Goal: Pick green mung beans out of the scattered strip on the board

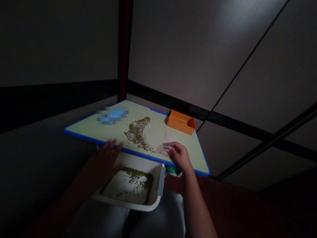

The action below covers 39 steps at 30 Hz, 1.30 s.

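A loose pile of small green grains, too small to name surely, lies on a pale tabletop with a blue rim. My right hand is over the near right part of the table, fingers drawn together in a pinch above a printed picture; whatever is between the fingertips is too small to make out. At the near edge, my left hand rests with fingers spread, fingertips on the table rim. Below it is a white tub with more green grains along its far side, close under the table edge.
An orange open box stands at the table's far right edge. A blurred blue patch is at the far left. Grey walls or panels close in behind the table. The tub is above the person's lap.
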Available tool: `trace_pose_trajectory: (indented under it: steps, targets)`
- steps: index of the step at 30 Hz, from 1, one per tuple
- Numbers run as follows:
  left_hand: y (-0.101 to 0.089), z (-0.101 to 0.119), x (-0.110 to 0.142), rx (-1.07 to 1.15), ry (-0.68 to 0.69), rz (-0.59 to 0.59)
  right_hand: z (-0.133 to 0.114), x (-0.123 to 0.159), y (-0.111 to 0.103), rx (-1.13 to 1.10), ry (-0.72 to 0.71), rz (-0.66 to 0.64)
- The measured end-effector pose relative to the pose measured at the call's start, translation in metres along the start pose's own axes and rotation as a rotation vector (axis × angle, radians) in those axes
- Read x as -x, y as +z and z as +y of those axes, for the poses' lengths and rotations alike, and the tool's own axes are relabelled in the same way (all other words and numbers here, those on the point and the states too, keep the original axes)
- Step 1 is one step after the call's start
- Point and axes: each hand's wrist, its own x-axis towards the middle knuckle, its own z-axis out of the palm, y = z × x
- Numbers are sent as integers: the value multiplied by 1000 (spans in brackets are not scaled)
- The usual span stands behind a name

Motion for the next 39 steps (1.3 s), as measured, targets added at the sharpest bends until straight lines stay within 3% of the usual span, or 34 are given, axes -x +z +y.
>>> trace_pose_trajectory:
  steps: [13, 23, 32, 39]
  targets:
    - [-1, 0, -1, -19, 3, -6, 2, 0, 2, -7, 9, -76]
    - [-7, 0, -3, -2, -12, -75, -5, 1, 2, -104, 33, -155]
    - [2, -1, -1, 31, -8, -8, -4, 1, 2, -53, 46, -80]
    - [-6, 2, -3, 11, -23, -50, -2, 0, 5, 4, 13, -90]
